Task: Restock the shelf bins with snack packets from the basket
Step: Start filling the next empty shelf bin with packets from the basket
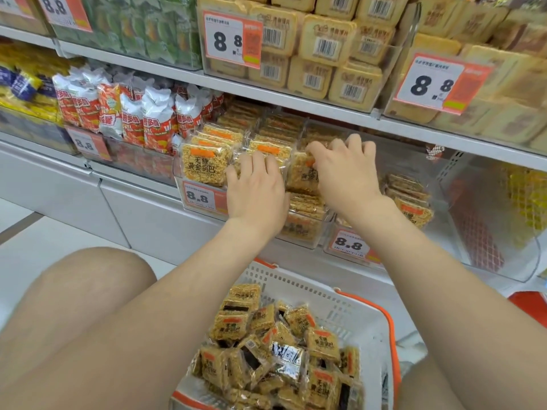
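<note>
I see the snack packet (pixel 300 176) upright in the clear shelf bin (pixel 319 235), with my right hand (pixel 346 173) pinching its top edge. My left hand (pixel 256 187) presses, fingers straight, against the neighbouring packets (pixel 201 164). The basket (pixel 349 315) sits below the bin.

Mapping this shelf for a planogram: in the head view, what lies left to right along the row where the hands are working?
blue-and-yellow packets → red-and-white bags → front rice-cracker packet → left hand → right hand → clear bin
</note>
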Motion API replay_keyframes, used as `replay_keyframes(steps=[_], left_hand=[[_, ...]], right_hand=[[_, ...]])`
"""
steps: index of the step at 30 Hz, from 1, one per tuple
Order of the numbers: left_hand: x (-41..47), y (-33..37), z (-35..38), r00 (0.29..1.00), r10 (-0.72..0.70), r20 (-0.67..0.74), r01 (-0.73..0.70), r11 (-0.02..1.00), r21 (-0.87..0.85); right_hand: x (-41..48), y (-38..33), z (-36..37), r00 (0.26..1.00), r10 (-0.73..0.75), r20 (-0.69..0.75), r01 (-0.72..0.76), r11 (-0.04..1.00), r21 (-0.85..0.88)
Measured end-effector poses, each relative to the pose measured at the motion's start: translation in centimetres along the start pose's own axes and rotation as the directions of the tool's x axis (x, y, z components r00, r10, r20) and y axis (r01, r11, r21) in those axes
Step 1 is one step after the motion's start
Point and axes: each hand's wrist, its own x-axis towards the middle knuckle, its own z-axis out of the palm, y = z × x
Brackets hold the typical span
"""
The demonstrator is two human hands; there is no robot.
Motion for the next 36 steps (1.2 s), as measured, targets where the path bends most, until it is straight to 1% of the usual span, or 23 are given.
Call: replay_keyframes(steps=[2,4,7,10,14,18,20,22,24,26,27,28,29,30,31,32,33,34,36], left_hand=[[0.3,-0.1,0.5,1.0,0.012,0.005,-0.011,1.0,-0.028],[0.5,-0.5,0.8,0.999,0.033,-0.002,-0.033,0.995,-0.09],[0.4,-1.3,0.8,0.996,0.093,0.001,-0.092,0.981,-0.172],[0.4,-2.0,0.4,0.991,0.13,0.03,-0.12,0.97,-0.213],[0.3,-2.4,0.2,0.987,0.147,0.061,-0.127,0.959,-0.253],[0.1,-2.6,0.3,0.981,0.162,0.111,-0.116,0.936,-0.333],[-0.2,-2.5,0.3,0.978,0.175,0.111,-0.12,0.913,-0.389],[-0.5,-2.5,0.4,0.983,0.176,0.055,-0.136,0.895,-0.424],[-1.0,-2.7,0.3,0.982,0.174,-0.076,-0.189,0.903,-0.387],[-1.6,-2.9,0.5,0.967,0.15,-0.204,-0.212,0.921,-0.328],[-1.8,-3.2,0.5,0.966,0.134,-0.223,-0.201,0.928,-0.312],[-2.1,-3.6,0.6,0.972,0.119,-0.202,-0.178,0.936,-0.304],[-2.4,-4.0,0.7,0.985,0.109,-0.137,-0.147,0.942,-0.303],[-2.7,-4.4,0.8,0.993,0.11,-0.034,-0.115,0.947,-0.301],[-3.0,-4.9,1.1,0.988,0.125,0.092,-0.094,0.952,-0.29],[-3.5,-5.5,1.4,0.962,0.151,0.226,-0.088,0.96,-0.267],[-4.0,-6.1,1.6,0.916,0.177,0.359,-0.096,0.967,-0.234],[-4.7,-6.7,2.0,0.853,0.197,0.484,-0.112,0.974,-0.199],[-6.3,-7.8,3.2,0.689,0.214,0.692,-0.16,0.977,-0.143]], right_hand=[[-0.7,-0.6,0.7,1.0,0.01,0.025,-0.011,1.0,0.029],[-1.3,-1.2,1.8,0.999,0.04,0.004,-0.04,0.997,0.059],[-1.2,-1.4,2.2,0.994,0.07,-0.089,-0.06,0.992,0.113],[-1.1,-1.8,2.4,0.983,0.079,-0.163,-0.04,0.972,0.229],[-1.9,-2.4,3.4,0.985,0.019,-0.169,0.031,0.957,0.287],[-2.0,-1.9,3.5,0.987,0.096,-0.128,-0.047,0.939,0.341],[-2.5,-2.1,3.4,0.992,0.069,-0.105,-0.026,0.93,0.366],[-3.1,-2.3,3.1,0.995,0.056,-0.087,-0.016,0.914,0.405],[-4.0,-2.6,2.4,0.989,0.076,-0.126,-0.022,0.921,0.389],[-4.9,-3.2,1.5,0.977,0.027,-0.212,0.05,0.935,0.351],[-5.4,-3.7,1.2,0.974,-0.023,-0.226,0.103,0.932,0.348],[-5.9,-4.3,0.8,0.978,-0.074,-0.194,0.141,0.923,0.359],[-6.4,-5.0,0.7,0.987,-0.111,-0.115,0.148,0.908,0.393],[-6.9,-5.7,0.5,0.991,-0.137,-0.013,0.129,0.892,0.433],[-7.4,-6.5,0.6,0.981,-0.172,0.093,0.113,0.886,0.45],[-7.9,-7.3,0.8,0.956,-0.225,0.188,0.123,0.89,0.44],[-8.4,-8.1,1.1,0.921,-0.283,0.268,0.15,0.892,0.426],[-8.9,-9.0,1.4,0.879,-0.331,0.343,0.172,0.891,0.421],[-10.0,-10.7,2.5,0.794,-0.416,0.444,0.206,0.87,0.447]])
